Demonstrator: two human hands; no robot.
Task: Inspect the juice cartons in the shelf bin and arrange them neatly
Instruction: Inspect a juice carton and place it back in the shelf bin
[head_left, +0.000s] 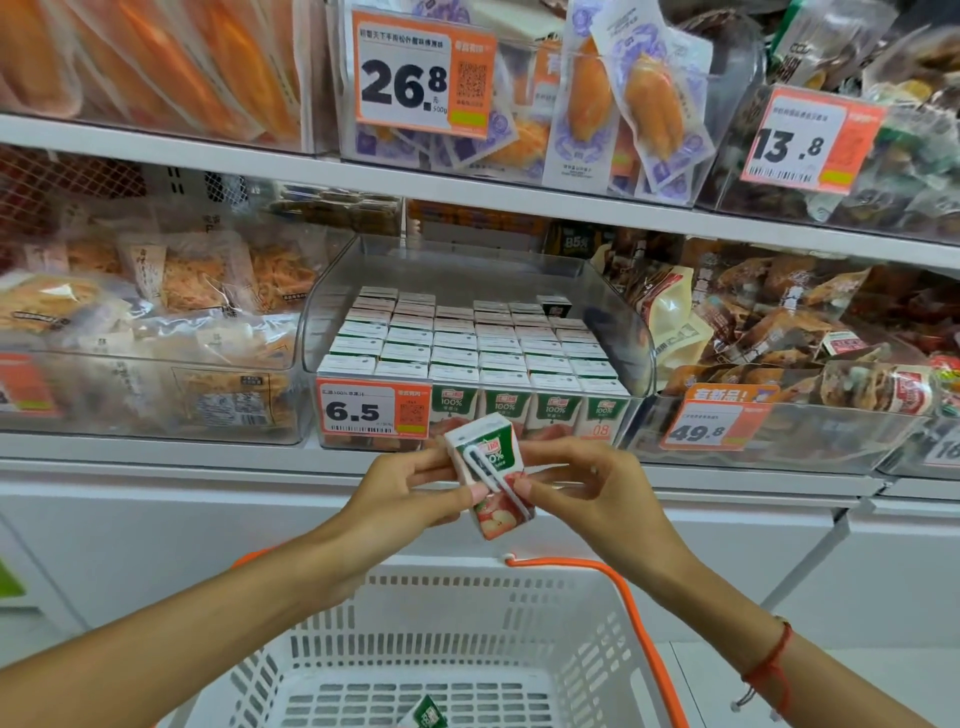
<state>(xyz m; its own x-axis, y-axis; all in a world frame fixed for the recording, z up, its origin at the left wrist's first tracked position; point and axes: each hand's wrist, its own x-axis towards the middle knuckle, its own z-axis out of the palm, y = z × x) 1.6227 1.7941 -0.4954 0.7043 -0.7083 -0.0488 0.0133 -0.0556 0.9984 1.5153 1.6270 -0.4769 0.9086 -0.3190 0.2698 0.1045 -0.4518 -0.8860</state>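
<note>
I hold one small juice carton (488, 470) tilted in front of the shelf, green and white with apples printed on it and a wrapped straw across its face. My left hand (410, 493) pinches its left side and my right hand (576, 486) grips its right side and lower corner. Behind it, the clear plastic shelf bin (631, 332) holds several tidy rows of the same cartons (467, 345), tops up. A darker carton (555, 306) sits at the bin's back right. An orange 6.5 price tag (373, 408) hangs on the bin's front.
A white shopping basket (467, 639) with orange handles sits below my arms, with one carton (427, 714) lying in its bottom. Clear bins of bagged snacks (156, 332) stand on both sides, and more packets fill the shelf above (519, 104).
</note>
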